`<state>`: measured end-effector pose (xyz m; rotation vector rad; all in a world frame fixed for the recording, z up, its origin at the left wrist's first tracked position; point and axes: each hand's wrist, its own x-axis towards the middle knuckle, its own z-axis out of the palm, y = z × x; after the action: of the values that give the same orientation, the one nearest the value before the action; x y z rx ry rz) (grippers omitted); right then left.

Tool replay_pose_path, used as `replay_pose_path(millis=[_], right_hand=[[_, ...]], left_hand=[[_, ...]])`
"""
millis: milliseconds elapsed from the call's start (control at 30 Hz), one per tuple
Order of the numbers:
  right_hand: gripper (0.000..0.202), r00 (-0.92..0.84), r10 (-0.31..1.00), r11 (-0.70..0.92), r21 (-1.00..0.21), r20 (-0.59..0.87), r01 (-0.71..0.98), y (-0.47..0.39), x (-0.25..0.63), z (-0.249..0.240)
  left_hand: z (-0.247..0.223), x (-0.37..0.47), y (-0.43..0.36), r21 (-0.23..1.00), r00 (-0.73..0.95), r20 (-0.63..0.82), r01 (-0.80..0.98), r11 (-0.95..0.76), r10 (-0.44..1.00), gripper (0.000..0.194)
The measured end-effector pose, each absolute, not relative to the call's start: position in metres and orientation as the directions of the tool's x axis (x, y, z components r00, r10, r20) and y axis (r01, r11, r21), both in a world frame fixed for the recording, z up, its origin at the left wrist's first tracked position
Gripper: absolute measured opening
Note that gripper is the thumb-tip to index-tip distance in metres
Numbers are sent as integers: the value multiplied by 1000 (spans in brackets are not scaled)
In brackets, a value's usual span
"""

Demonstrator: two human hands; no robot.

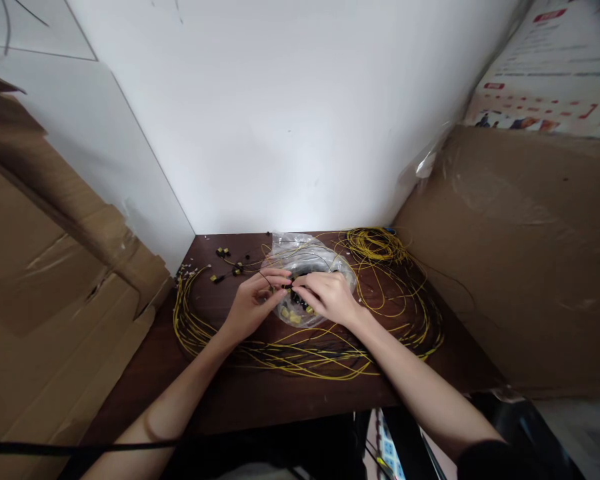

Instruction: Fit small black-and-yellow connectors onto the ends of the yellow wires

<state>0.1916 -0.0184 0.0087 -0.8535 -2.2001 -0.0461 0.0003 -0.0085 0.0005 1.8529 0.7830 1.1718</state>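
our left hand (253,300) and right hand (333,293), fingers nearly closed, pinch one small black piece (289,285); we best steady it over the clear plastic bag (287,245).

Left forearm (180,397) and right forearm (415,383) bare, reaching forward, converging. Left hand (255,300): fingers extended inward, thumb below, tips pinching. Right hand (333,293): back up, fingers bent, tips near the left's.
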Motion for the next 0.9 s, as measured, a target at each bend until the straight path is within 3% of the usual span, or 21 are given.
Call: replay_pose_path(millis=[267, 500, 900], right_hand=[[20, -517, 611, 762, -270, 600, 589, -18, 190, 5], [23, -549, 653, 735, -264, 521, 624, -16, 192, 6], [20, -564, 679, 720, -275, 470, 637, -15, 193, 9]], left_hand=[[-4, 2, -7, 817, 352, 455, 200, -540, 818, 15], [-1, -1, -6, 674, 397, 548, 312, -670, 736, 11], [-11, -6, -3, 545, 501, 587, 337, -768, 636, 17]])
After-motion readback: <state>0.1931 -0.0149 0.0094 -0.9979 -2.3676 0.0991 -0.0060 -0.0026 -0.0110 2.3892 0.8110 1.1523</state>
